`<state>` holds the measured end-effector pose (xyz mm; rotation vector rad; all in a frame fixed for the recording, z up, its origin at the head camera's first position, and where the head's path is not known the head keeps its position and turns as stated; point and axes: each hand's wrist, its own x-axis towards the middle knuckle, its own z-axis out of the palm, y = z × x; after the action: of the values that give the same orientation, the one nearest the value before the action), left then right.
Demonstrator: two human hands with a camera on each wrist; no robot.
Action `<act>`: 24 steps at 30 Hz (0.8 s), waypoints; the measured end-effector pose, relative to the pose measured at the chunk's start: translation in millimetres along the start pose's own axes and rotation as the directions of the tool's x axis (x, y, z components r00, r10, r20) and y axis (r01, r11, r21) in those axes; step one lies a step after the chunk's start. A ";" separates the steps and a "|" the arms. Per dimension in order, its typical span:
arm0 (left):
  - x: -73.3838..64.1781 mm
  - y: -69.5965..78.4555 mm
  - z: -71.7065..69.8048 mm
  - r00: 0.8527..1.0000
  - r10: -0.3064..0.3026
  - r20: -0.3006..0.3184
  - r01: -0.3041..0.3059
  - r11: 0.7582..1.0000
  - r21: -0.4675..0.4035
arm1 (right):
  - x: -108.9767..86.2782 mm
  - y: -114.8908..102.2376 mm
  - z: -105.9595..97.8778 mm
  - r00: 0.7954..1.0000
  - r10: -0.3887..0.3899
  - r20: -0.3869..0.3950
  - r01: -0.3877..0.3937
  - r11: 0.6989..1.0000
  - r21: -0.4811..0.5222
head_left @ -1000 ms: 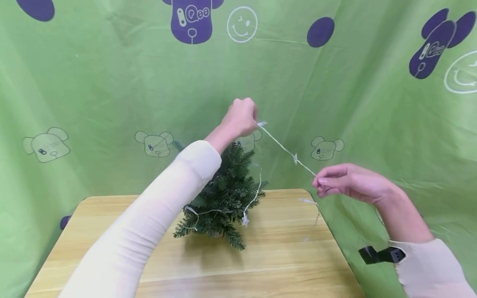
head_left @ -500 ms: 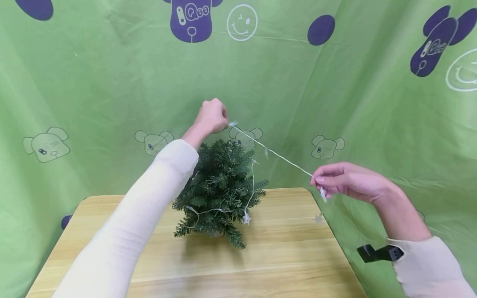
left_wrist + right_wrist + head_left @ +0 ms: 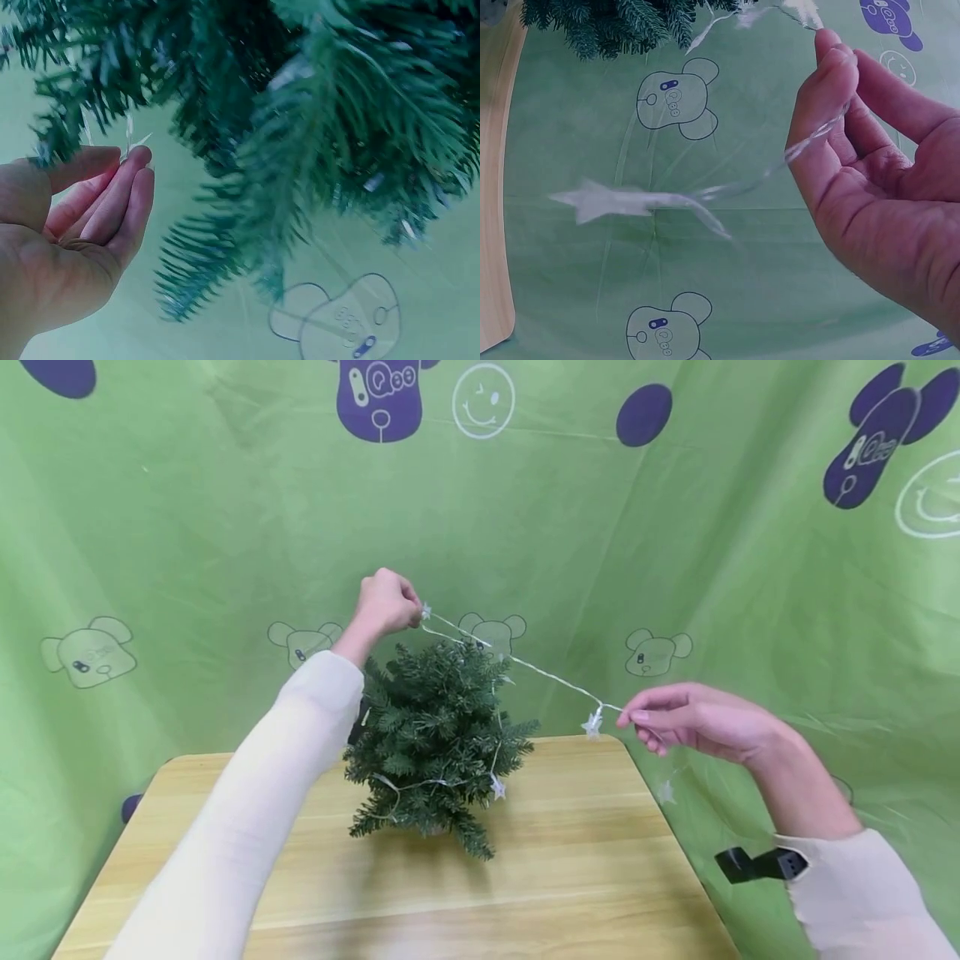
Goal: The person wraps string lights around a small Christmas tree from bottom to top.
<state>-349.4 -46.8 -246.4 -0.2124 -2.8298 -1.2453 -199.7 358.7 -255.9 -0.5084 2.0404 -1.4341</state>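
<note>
A small artificial Christmas tree (image 3: 442, 735) stands on the table, a string of star lights (image 3: 555, 677) running partly around its lower branches. Above and behind its upper left side, my left hand (image 3: 386, 602) pinches the string beside a star. In the left wrist view the left hand (image 3: 90, 217) has its fingertips together on the string, close to the branches. Off to the right of the tree, my right hand (image 3: 697, 722) pinches the same string between thumb and fingers. A loose end with a star (image 3: 607, 202) hangs from the right hand in the right wrist view.
The wooden table (image 3: 585, 877) has rounded back corners. A green printed curtain (image 3: 225, 527) hangs close behind and beside it. A black device (image 3: 761, 865) sits at the right sleeve cuff.
My left hand has moved left from over the tree to its far left side, drawing the string along. The string has slid through my right hand, which stays nearly in place.
</note>
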 end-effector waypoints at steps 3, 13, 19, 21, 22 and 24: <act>0.2 -8.7 -3.9 1.000 -0.016 -0.001 0.016 1.000 -0.001 | 0.6 0.3 -1.1 1.000 -0.009 0.003 0.009 1.000 -0.020; -1.4 -27.2 -10.3 0.999 -0.033 0.012 0.033 0.999 0.014 | 4.0 -4.0 -0.1 1.000 -0.021 0.020 0.021 0.999 -0.037; -3.5 -34.2 -7.7 0.997 -0.029 0.072 0.027 0.999 0.040 | 4.3 -3.9 -0.1 1.000 -0.015 0.024 0.016 0.999 -0.029; -4.2 -35.2 -6.8 0.994 -0.033 0.100 0.027 0.998 0.065 | 4.4 -3.5 0.2 1.000 -0.016 0.025 0.017 1.000 -0.026; -4.6 -35.2 -6.7 0.993 -0.039 0.113 0.030 0.997 0.078 | 4.6 -3.4 0.4 1.000 -0.016 0.026 0.017 1.000 -0.024; -5.3 -34.7 -6.5 0.989 -0.047 0.142 0.031 0.993 0.112 | 4.7 -3.1 0.7 1.000 -0.015 0.025 0.016 1.000 -0.025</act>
<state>-349.2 -75.3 -267.8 -0.2544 -3.0290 -1.1204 -202.9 354.2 -254.3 -0.5514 2.0413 -1.4057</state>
